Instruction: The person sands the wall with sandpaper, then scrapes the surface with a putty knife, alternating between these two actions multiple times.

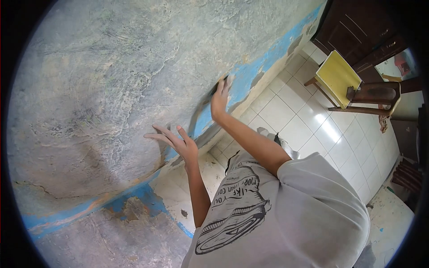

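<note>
My left hand is spread open against the rough grey wall, thumb raised and fingers pointing left. Whether the whole palm touches cannot be made out. Higher up to the right, my right hand presses to the wall beside its peeling blue band. Under its fingers is a small dark pad with a yellowish edge, mostly hidden by the hand. Pale dust coats the fingers of both hands. The wall surface around them is patchy, with cracks and scraped paint.
White floor tiles lie below the wall on the right. A wooden chair with a yellow seat stands near dark brown cabinets. A second patchy grey wall section with blue paint meets the wall at lower left.
</note>
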A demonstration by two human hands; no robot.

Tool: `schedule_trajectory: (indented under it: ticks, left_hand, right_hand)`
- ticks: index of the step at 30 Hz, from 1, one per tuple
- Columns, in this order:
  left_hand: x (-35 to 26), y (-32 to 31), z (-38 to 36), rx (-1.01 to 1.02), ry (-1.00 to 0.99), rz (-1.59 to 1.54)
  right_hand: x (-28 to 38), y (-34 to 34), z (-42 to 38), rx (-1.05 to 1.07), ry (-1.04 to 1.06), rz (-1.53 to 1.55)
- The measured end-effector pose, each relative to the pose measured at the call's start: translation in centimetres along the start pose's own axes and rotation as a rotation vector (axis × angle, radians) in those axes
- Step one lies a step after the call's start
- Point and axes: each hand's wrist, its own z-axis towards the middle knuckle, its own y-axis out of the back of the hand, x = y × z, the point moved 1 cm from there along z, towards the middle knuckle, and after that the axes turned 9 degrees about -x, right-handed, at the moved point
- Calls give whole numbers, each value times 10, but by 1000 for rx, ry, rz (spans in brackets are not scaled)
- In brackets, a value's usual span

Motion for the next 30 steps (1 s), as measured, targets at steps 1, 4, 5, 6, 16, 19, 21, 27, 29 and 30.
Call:
schedule_trajectory:
  ticks: [1,4,5,6,16,19,21,27,29,30]
  left_hand:
    - [-1,1,0,10,6,-9]
    - [-1,5,0,37,38,-68]
    - [-2,7,-1,49,49,-95]
    - [0,6,-1,43,53,-82]
    - [40,-16,-6,219,118,205]
    - [41,-27,-2,149,86,210]
    - [41,-31,-5,113,83,213]
    - [42,-27,-6,105,96,214]
    - [36,-21,-11,118,120,188]
    - [30,-23,-10,76,97,185]
  right_hand:
    - [13,-7,12,-33,83,2]
    - [19,-8,50,-102,24,74]
    - [-4,-1,56,-104,-15,125]
    - [-22,-1,62,-110,-52,184]
    - [20,1,50,-85,-145,204]
    - [-42,-1,23,-49,72,-17]
    - [-23,-2,-38,90,51,-107]
    - [24,-1,7,-13,-119,39]
    - [-20,2,39,-16,6,-50]
    - [-45,1,41,27,72,-22]
